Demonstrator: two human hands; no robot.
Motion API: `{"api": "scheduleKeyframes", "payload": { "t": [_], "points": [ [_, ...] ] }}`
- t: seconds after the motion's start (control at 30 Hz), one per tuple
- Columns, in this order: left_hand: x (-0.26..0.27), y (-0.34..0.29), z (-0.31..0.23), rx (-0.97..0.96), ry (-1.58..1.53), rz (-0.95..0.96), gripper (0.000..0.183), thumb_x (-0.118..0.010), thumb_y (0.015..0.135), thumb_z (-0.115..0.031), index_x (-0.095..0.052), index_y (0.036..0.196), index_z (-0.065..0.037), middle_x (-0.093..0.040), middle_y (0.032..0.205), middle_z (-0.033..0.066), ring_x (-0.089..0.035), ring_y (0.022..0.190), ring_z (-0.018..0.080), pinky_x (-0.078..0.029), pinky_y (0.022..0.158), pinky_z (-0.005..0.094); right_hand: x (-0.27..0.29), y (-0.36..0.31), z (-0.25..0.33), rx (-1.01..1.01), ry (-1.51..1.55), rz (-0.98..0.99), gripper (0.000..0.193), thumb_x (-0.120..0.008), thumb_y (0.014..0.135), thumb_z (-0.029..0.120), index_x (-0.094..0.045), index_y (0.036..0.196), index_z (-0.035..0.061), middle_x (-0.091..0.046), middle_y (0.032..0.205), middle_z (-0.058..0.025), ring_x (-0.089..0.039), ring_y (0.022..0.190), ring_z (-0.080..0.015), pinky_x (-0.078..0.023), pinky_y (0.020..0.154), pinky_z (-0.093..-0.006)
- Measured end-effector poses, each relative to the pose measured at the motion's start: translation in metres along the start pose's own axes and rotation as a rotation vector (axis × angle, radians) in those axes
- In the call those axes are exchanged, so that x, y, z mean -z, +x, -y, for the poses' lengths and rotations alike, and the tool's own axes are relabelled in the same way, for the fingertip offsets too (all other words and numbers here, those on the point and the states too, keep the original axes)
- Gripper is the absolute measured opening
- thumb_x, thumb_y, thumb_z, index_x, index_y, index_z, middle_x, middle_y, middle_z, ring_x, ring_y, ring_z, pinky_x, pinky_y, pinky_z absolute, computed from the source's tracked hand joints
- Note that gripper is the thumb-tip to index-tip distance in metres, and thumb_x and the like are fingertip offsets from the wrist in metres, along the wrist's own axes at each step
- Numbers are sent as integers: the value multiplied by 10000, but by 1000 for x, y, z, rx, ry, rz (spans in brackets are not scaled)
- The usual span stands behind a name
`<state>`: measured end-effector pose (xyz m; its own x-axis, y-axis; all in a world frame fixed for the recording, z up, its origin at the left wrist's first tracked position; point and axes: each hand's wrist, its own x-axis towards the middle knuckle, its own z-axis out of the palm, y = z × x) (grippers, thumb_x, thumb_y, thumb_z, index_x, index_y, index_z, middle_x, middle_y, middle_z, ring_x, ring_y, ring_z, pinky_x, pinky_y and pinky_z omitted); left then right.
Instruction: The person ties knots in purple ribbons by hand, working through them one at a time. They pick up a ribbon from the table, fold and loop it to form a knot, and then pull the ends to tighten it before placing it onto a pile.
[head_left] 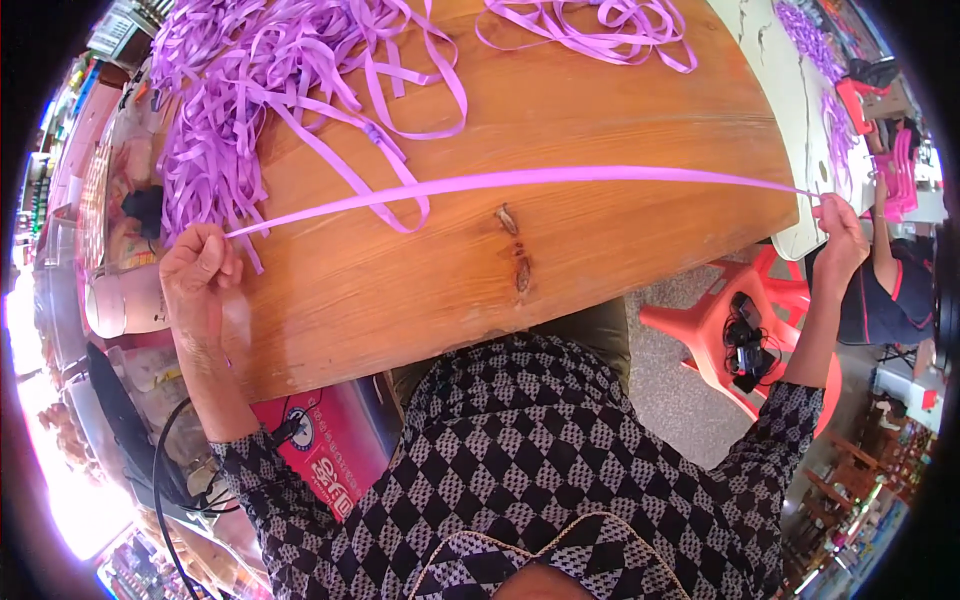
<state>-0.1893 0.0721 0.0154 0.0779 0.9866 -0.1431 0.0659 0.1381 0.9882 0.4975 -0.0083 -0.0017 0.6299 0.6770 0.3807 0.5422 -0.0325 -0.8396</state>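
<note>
A flat purple ribbon [540, 177] is stretched nearly straight across the wooden table [620, 240], one end in each hand. My left hand [200, 268] pinches its left end near the table's left edge. Far out to the right, past the table's corner, my right hand [842, 238] pinches the other end. A large tangled heap of purple ribbons [210, 150] covers the far left of the table, with several loops spilling toward the middle. A smaller loose bunch of purple ribbon [610, 35] lies at the far side.
A red plastic stool [705, 320] with a black device and cables [748, 345] on it stands below my right arm. Beyond the table is a white marbled table [775, 75] with more purple ribbon. Another person [890, 290] sits at the right. A pink box [330, 440] is by my left elbow.
</note>
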Motion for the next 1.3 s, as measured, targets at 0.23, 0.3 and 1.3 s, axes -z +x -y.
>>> {"api": "scheduleKeyframes", "payload": {
  "t": [0.23,0.3,1.3],
  "points": [
    [-15,-1,-3,-91,-300,-198,184,-554,887,-175,-548,969,-10,-602,812,78,-593,720,195,-491,690,307,-6,-25,10,-267,554,136,201,-547,882,75,-556,1040,-50,-618,994,-157,-520,684,-111,-407,611,-205],
    [-8,3,2,-132,-499,-172,236,-515,905,-166,-512,1066,6,-604,942,112,-602,883,235,-497,819,386,-12,-33,6,-314,771,181,206,-523,894,75,-531,1049,-60,-583,1053,-177,-508,701,-118,-403,604,-210],
    [-179,-52,-14,285,-460,283,259,-646,798,-34,-604,1048,17,-626,824,70,-553,673,81,-450,590,184,-182,-174,177,485,557,939,144,-597,818,4,-608,952,-47,-577,802,-81,-558,705,-127,-439,623,-224]
  ]
}}
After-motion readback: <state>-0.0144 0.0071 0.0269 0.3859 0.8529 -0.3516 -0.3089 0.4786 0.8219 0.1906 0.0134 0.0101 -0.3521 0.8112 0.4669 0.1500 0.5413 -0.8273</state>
